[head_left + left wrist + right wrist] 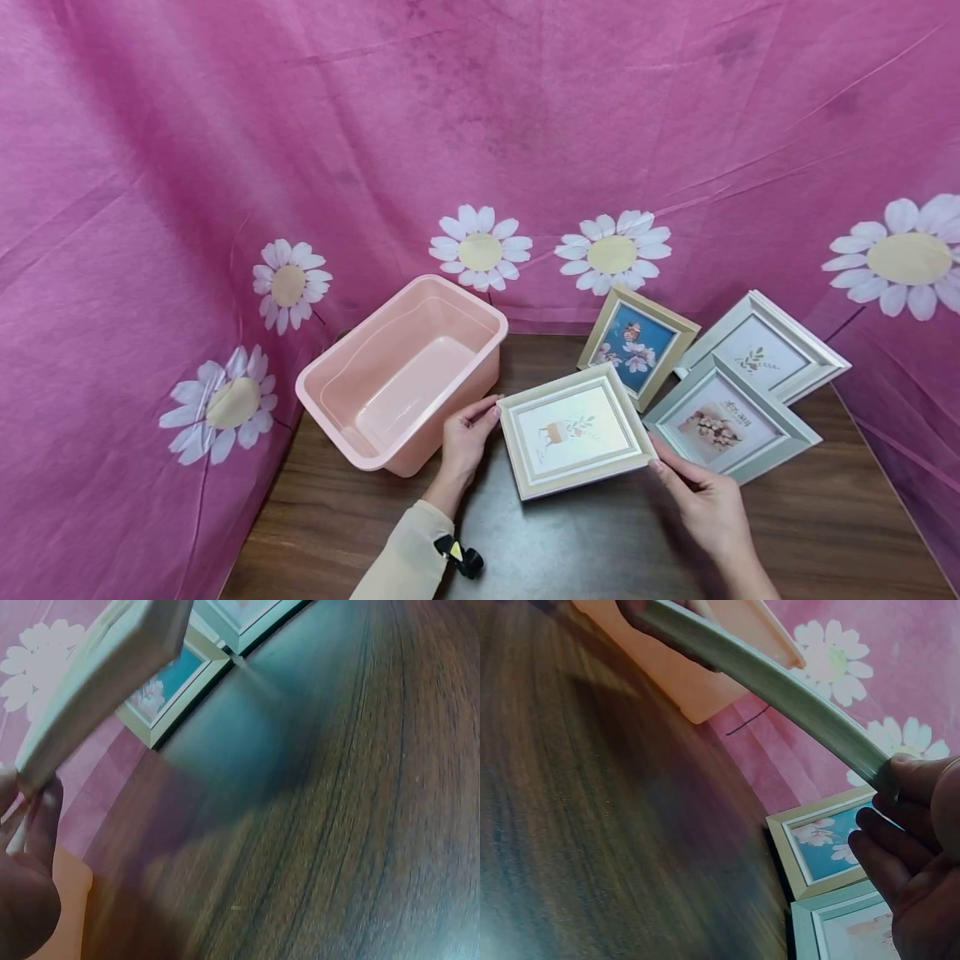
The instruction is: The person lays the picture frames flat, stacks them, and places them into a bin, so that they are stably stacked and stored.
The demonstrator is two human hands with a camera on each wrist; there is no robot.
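Between my hands a cream picture frame (576, 432) with a deer-and-flowers print is held up over the table, face toward me. My left hand (467, 442) pinches its left edge between thumb and fingers. At the lower right corner my right hand (705, 504) pinches it too; the right wrist view shows the thumb on one side of the frame edge (780, 694) and fingers on the other. Just left of my left hand stands a pink plastic basin (408, 379), with nothing seen inside. Close to my right hand stands a pale green picture frame (780, 450) with a flower photo.
A tan picture frame (677, 354) with a blue flower picture stands behind the held one. Further right leans a white picture frame (821, 367), partly behind the green one. A pink cloth (525, 125) with daisies hangs behind the brown wooden table (570, 550).
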